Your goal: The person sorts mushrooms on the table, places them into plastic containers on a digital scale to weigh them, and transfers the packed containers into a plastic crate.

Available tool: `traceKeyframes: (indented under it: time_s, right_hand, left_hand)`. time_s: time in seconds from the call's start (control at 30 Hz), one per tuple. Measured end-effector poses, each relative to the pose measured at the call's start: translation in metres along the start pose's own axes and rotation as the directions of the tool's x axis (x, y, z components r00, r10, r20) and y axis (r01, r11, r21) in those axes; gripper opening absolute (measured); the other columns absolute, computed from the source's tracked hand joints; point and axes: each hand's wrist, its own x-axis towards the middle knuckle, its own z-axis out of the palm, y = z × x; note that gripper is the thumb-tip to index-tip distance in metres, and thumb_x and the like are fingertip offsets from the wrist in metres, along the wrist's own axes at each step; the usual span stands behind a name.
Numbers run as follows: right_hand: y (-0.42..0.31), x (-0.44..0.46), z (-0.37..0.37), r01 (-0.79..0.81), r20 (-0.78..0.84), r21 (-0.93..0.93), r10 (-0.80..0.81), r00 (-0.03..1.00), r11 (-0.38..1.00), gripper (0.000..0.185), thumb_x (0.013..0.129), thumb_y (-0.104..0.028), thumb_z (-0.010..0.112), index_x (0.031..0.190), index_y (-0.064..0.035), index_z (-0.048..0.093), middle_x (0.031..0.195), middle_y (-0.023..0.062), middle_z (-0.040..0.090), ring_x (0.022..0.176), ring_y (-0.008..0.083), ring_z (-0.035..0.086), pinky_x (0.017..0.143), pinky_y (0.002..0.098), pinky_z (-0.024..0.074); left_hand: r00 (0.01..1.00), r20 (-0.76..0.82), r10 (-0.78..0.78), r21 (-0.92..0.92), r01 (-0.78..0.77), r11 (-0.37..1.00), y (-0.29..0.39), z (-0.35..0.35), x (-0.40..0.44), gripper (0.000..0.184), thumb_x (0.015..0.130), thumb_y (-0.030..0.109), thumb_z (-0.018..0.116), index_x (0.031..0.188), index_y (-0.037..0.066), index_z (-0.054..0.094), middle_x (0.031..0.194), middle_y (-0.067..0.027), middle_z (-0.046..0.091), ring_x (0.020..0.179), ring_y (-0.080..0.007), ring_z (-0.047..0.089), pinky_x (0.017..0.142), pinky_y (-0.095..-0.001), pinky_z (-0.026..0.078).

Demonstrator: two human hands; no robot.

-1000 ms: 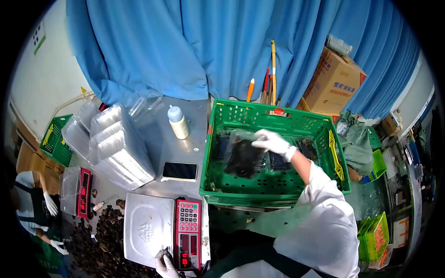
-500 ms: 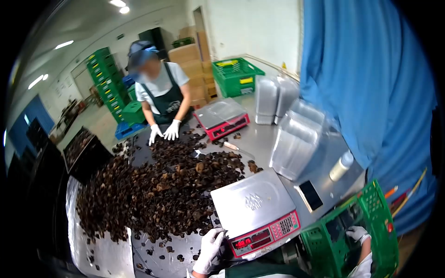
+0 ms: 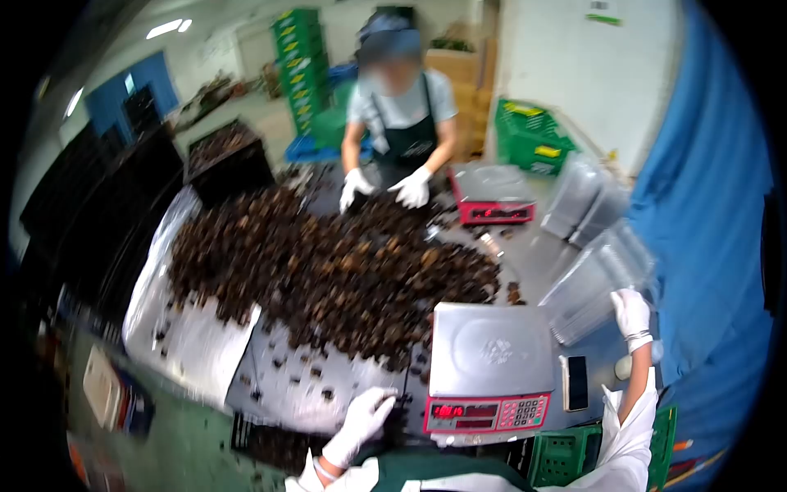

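Note:
My left hand, in a white glove, is over the near edge of the metal table, left of the red scale. Its fingers are curled, and whether something small is between them cannot be made out. On the right, my gloved right hand is at the near side of the stacked clear plastic trays, fingers bent against them and partly blurred. A large heap of dark brown pieces covers the middle of the table. A phone lies just right of the scale.
Across the table a co-worker has both gloved hands at the heap, beside a second red scale. A green crate stands at the near right, under my right arm. Black crates are at the left, a blue curtain at the right.
My view has swung left to the heap and co-worker. My right hand has left the green crate and its dark-filled tray and come to the clear trays. My left hand stays near the scale.

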Motion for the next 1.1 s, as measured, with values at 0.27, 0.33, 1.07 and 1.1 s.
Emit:
traceKeyframes:
  time_s: [0.27,0.33,1.07,1.1]
  right_hand:
    - [0.023,0.013,0.016,-0.148,0.056,0.079,0.144,0.988,0.986,0.021,0.082,-0.017,0.066,0.074,-0.0001,0.056,0.072,0.0170,0.057,0.069,0.0337,0.055,0.065,0.0421,0.0424]
    - [0.021,0.013,0.014,-0.146,0.004,0.104,0.146,0.989,0.984,0.024,0.081,-0.017,0.068,0.074,0.0005,0.054,0.068,0.0162,0.055,0.062,0.0310,0.052,0.061,0.0412,0.0413]
    - [-0.259,-0.106,-0.027,0.212,0.228,0.365,-0.307,0.924,0.907,0.013,0.071,-0.009,0.072,0.078,-0.0050,0.061,0.081,0.0117,0.059,0.086,0.0315,0.057,0.086,0.0434,0.0430]
    - [-0.265,-0.118,-0.021,0.130,0.392,0.341,-0.266,0.881,0.931,0.014,0.072,-0.013,0.072,0.075,-0.0057,0.061,0.082,0.0107,0.059,0.087,0.0311,0.057,0.089,0.0444,0.0423]
  left_hand:
    - [0.959,-0.107,-0.261,0.029,0.265,0.964,-0.036,-0.017,-0.078,0.020,0.088,0.016,0.062,0.103,0.005,0.067,0.099,-0.0137,0.068,0.093,-0.0301,0.066,0.082,-0.0354,0.052]
    - [0.954,-0.113,-0.277,0.041,0.283,0.958,-0.040,-0.022,-0.089,0.019,0.087,0.016,0.061,0.102,0.004,0.065,0.097,-0.0139,0.066,0.092,-0.0313,0.064,0.080,-0.0364,0.051]
    - [0.815,-0.546,-0.193,0.384,0.448,0.807,-0.190,-0.157,-0.089,0.030,0.074,0.016,0.072,0.101,0.007,0.062,0.093,-0.0113,0.058,0.087,-0.0317,0.058,0.076,-0.0406,0.048]
    - [0.819,-0.541,-0.193,0.404,0.455,0.793,-0.197,-0.164,-0.089,0.034,0.074,0.016,0.073,0.105,0.007,0.062,0.095,-0.0114,0.058,0.088,-0.0319,0.058,0.077,-0.0409,0.048]
